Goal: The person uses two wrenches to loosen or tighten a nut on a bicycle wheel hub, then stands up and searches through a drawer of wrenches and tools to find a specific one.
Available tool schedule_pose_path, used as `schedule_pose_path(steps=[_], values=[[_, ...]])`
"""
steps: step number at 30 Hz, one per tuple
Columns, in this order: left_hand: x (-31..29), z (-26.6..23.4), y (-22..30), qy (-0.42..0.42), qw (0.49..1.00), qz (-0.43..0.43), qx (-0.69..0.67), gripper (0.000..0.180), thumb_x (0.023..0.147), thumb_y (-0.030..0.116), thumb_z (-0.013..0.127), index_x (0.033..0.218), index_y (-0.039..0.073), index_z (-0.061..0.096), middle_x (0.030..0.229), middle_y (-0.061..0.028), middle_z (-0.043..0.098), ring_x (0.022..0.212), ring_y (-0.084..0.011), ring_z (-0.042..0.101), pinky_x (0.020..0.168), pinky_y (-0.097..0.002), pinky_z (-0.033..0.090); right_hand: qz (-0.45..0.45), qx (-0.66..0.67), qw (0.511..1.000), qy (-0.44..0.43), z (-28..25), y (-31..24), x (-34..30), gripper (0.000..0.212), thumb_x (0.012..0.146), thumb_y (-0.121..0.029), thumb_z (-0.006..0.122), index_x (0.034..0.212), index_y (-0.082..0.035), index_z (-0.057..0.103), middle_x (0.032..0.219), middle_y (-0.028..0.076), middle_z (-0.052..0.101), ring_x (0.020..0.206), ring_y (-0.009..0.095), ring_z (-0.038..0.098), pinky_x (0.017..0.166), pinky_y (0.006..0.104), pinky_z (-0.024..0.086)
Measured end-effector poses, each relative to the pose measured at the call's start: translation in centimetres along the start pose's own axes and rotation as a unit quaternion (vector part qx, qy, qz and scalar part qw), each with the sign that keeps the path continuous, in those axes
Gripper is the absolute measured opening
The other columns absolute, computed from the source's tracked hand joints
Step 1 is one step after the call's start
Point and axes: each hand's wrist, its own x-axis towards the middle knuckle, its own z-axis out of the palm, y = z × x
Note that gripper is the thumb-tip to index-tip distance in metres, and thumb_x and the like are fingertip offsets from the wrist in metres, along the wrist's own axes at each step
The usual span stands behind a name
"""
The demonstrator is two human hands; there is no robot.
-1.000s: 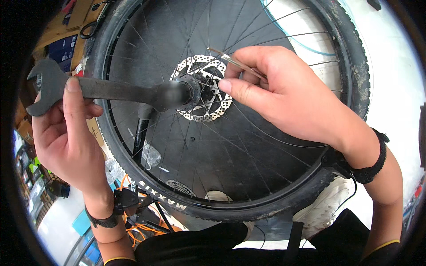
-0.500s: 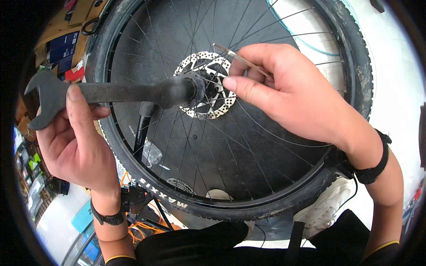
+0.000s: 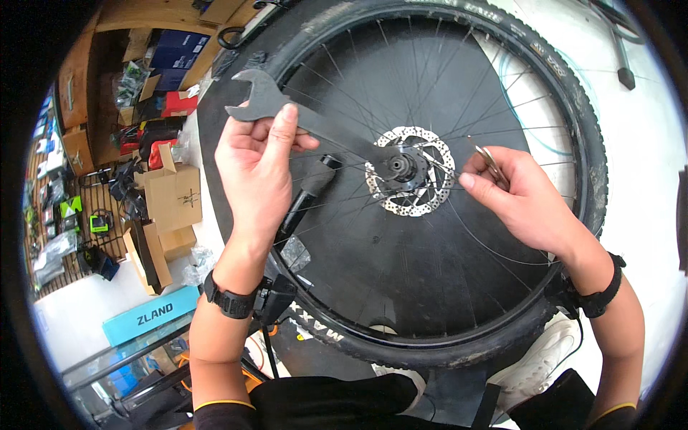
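Observation:
My left hand [image 3: 259, 161] is closed around a large dark open-end wrench [image 3: 326, 130], its wide jaw pointing up and left. The wrench's other end overlaps the wheel hub [image 3: 407, 172]; whether they touch I cannot tell. Around the hub sits a drilled silver brake disc [image 3: 417, 208]. Over the right-hand spokes, my right hand [image 3: 519, 197] pinches a thin silver metal piece [image 3: 491, 159], partly hidden by the fingers. The bicycle wheel, with its knobbly black tyre [image 3: 593, 154], lies beneath both hands. A bent thin wire [image 3: 479, 236] curves from the disc toward the rim.
A black tube [image 3: 304, 197] stands under the wheel's left side. Cardboard boxes [image 3: 172, 197], a turquoise box [image 3: 150, 315] and shelves of parts [image 3: 79, 222] are at the left. My white shoe [image 3: 534, 358] is near the tyre's lower right. A black stand leg [image 3: 625, 75] is far right.
The view has shifted left, so the wheel appears farther right. The wrench has tilted, its far end now lower than its jaw. Both hands keep their hold.

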Motion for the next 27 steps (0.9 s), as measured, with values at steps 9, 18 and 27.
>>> schedule_pose_path(steps=[9,18,27], values=[[-2.3,-3.4,2.0,-0.04,0.991,-0.014,-0.13,0.012,0.093,0.004,0.058,0.103,-0.002,0.056,0.087,-0.0085,0.063,0.07,-0.0139,0.062,0.066,-0.0254,0.052,-0.021,0.048,0.999,0.013,3.4,-3.3,-1.0,0.021,0.092,-0.019,0.06,0.089,0.002,0.06,0.07,-0.003,0.052,0.064,0.005,0.045,0.057,0.0231,0.038],[-5.1,-5.3,3.0,-0.072,0.98,-0.038,-0.181,0.015,0.092,0.004,0.058,0.106,-0.002,0.056,0.089,-0.0082,0.063,0.073,-0.0137,0.061,0.069,-0.0261,0.052,-0.036,0.065,0.995,-0.065,6.5,-5.8,-2.3,0.026,0.091,-0.024,0.062,0.095,0.002,0.059,0.075,0.001,0.06,0.073,0.008,0.056,0.068,0.0232,0.045],[-6.0,-6.0,2.8,-0.118,0.973,-0.07,-0.185,0.014,0.094,0.008,0.056,0.107,0.002,0.056,0.091,-0.0042,0.063,0.077,-0.0109,0.059,0.072,-0.0242,0.047,-0.019,0.085,0.991,-0.105,8.5,-5.1,-3.2,0.019,0.088,-0.011,0.062,0.098,0.004,0.058,0.073,0.003,0.061,0.069,0.008,0.058,0.066,0.0224,0.046]])
